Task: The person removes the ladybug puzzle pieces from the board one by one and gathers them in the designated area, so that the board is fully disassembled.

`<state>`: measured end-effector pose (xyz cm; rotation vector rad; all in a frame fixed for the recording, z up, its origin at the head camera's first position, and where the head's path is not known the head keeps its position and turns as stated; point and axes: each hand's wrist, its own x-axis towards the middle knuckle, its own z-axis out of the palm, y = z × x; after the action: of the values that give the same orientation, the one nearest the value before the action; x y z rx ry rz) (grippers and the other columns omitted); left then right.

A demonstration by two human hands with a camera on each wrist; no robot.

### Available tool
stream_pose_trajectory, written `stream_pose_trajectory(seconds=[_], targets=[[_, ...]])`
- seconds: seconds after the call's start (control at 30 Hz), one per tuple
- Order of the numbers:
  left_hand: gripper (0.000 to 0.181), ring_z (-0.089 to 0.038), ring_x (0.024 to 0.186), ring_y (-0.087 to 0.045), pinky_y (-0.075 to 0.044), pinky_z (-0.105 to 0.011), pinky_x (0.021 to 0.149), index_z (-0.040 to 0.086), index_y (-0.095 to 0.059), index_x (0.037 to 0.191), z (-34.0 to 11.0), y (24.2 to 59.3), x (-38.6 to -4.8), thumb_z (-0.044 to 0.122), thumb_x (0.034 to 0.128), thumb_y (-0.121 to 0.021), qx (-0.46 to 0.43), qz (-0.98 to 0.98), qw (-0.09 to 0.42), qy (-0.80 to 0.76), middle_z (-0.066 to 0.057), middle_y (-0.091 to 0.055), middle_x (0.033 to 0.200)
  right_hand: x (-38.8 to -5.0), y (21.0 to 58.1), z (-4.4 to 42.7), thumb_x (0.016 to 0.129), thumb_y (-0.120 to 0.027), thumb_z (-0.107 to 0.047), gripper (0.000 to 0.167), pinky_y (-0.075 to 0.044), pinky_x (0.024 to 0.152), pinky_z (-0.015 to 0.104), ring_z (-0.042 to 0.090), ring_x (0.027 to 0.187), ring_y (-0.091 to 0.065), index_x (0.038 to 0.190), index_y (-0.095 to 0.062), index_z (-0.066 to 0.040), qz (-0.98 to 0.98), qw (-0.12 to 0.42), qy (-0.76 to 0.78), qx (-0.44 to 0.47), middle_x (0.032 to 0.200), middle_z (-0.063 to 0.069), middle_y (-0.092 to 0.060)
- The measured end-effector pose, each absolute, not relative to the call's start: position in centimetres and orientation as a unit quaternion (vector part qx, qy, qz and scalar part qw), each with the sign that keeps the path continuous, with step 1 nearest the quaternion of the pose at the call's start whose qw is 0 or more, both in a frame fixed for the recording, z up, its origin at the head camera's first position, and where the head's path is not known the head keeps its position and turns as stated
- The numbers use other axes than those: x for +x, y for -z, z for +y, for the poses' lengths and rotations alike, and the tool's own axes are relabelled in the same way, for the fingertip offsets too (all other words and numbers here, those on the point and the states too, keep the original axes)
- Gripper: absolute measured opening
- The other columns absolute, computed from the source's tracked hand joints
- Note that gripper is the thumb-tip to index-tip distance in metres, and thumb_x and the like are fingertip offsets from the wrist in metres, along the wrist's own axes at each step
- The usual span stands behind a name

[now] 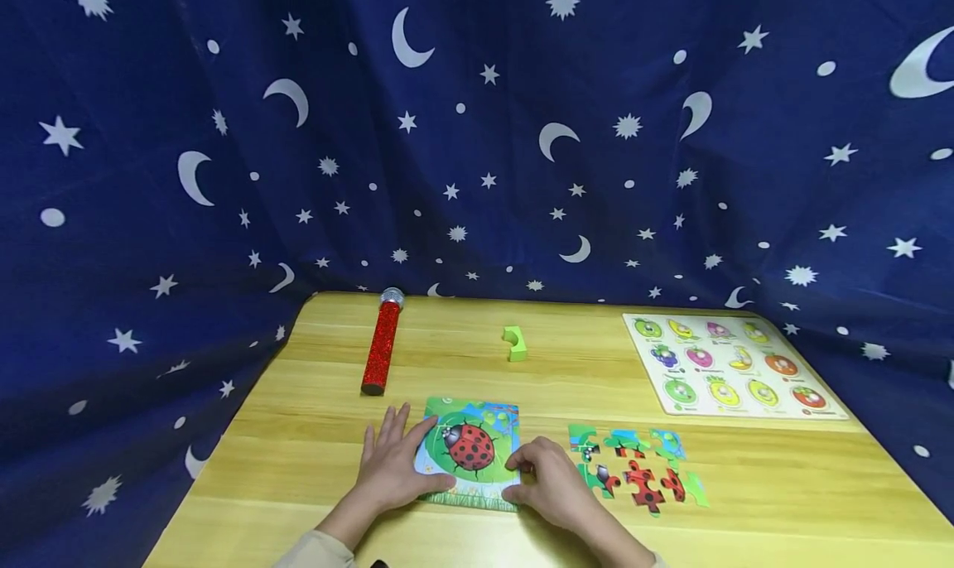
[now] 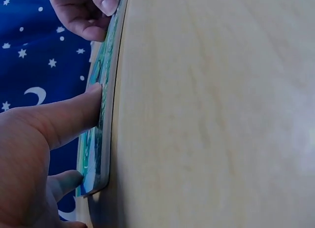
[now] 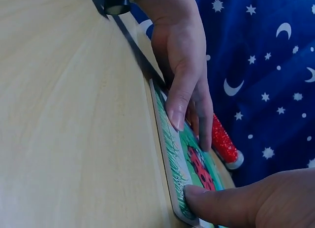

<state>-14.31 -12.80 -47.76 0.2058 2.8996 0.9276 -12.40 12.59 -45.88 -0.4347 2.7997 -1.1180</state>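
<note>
A square ladybug puzzle board [image 1: 482, 411] lies flat near the table's front, its ladybug picture facing up. At its left side is my left hand [image 1: 398, 466], fingers spread, with the thumb resting on the lower left of the board. My right hand [image 1: 555, 487] touches the right edge; its bent index finger and thumb stand apart on the board. The right wrist view shows the right thumb [image 3: 221, 202] on the near corner. Just right of that hand lie several loose ladybug puzzle pieces [image 1: 645, 495], grouped in rough rows.
A red glittery microphone [image 1: 381, 348] lies at the back left. Behind the board stands a small green notched block [image 1: 517, 344]. A fruit picture board [image 1: 648, 361] lies at the back right. A dark starry curtain [image 1: 477, 154] hangs behind the table.
</note>
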Motion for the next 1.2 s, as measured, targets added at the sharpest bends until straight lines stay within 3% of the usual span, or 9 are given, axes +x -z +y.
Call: stream_pose_trajectory(seconds=[0.2,0.37,0.7,1.2], targets=[[0.096,-0.044,0.152,-0.009,0.000,-0.068,0.118,0.023,-0.049,0.145,-12.72,47.89,-14.32,0.061,0.0635,-0.082,0.064,0.947,0.053,-0.309,-0.022,-0.022,0.162,-12.74,45.85,12.53,0.068,-0.088,-0.012,0.030,-0.041,0.066,0.019,0.016,0.082,-0.048,0.090,-0.068,-0.007,0.897,0.086,0.424,-0.096,0.090,0.003,-0.056],[0.095,-0.044,0.152,-0.009,-0.001,-0.068,0.118,0.023,-0.050,0.145,-12.73,48.06,-14.21,0.061,0.0630,-0.082,0.062,0.947,0.055,-0.310,-0.021,-0.022,0.162,-12.77,45.93,12.61,0.068,-0.085,-0.007,0.030,-0.043,0.060,0.019,0.014,0.076,-0.049,0.092,-0.066,-0.003,0.865,0.114,0.482,-0.078,0.088,0.005,-0.057],[0.094,-0.045,0.152,-0.011,-0.002,-0.068,0.118,0.024,-0.051,0.144,-12.87,48.22,-14.05,0.062,0.0635,-0.081,0.064,0.948,0.051,-0.308,-0.021,-0.024,0.162,-12.85,45.87,13.21,0.074,-0.079,-0.001,0.037,-0.045,0.057,0.017,0.010,0.072,-0.053,0.107,-0.065,0.006,0.809,0.167,0.555,-0.100,0.087,0.010,-0.063],[0.096,-0.044,0.152,-0.008,0.001,-0.068,0.118,0.022,-0.050,0.145,-13.05,47.80,-14.29,0.063,0.0640,-0.080,0.069,0.947,0.048,-0.311,-0.022,-0.023,0.162,-12.94,45.84,13.18,0.074,-0.082,-0.004,0.046,-0.045,0.061,0.019,0.006,0.072,-0.051,0.116,-0.063,0.004,0.846,0.148,0.489,-0.153,0.087,0.005,-0.060]])
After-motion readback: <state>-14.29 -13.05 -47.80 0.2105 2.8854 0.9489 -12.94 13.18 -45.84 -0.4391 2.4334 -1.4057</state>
